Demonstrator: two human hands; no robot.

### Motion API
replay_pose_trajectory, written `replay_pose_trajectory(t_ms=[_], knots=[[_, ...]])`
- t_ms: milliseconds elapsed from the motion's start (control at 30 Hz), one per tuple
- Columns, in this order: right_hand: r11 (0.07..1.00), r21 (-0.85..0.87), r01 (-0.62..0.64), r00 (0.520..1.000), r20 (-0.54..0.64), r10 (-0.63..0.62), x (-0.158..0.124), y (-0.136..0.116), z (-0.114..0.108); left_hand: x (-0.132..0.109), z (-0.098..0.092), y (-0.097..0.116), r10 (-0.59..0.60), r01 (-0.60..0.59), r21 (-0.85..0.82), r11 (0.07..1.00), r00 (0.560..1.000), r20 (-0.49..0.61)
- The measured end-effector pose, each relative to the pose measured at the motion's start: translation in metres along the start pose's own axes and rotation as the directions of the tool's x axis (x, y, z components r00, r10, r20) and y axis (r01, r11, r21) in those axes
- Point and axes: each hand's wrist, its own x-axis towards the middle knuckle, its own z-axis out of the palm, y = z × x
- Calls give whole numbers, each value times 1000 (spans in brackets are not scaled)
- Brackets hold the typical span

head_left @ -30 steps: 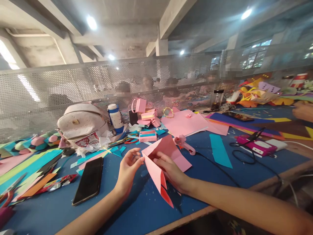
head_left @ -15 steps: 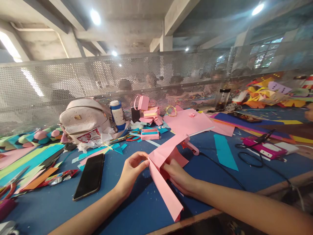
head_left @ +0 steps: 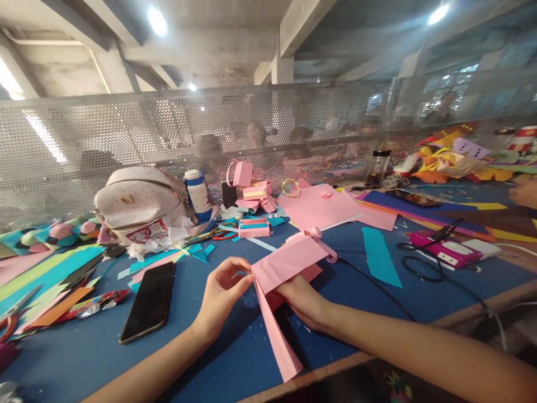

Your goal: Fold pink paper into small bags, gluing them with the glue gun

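Over the blue tabletop [head_left: 226, 361], folded pink paper [head_left: 289, 264] takes centre stage: left hand [head_left: 224, 294] pinching a corner, thumb to fingertips; right hand [head_left: 309, 304] tucked behind, fingers hidden, so its opening and grip can't be told. Just beyond, 1 pink glue gun [head_left: 332, 256]; off left, 1 black phone [head_left: 147, 302], lying flat.

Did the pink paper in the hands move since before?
Yes. The pink paper's lower end has moved towards the person, closer to the table edge.
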Motion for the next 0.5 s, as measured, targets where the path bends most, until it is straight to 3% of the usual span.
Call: replay_pose_trajectory(t_ms=[500], knots=[[998, -56, 4, 1000, -19, -5, -2, -2, 2, -2, 4, 6, 20, -20, 15, 1000, 999, -27]])
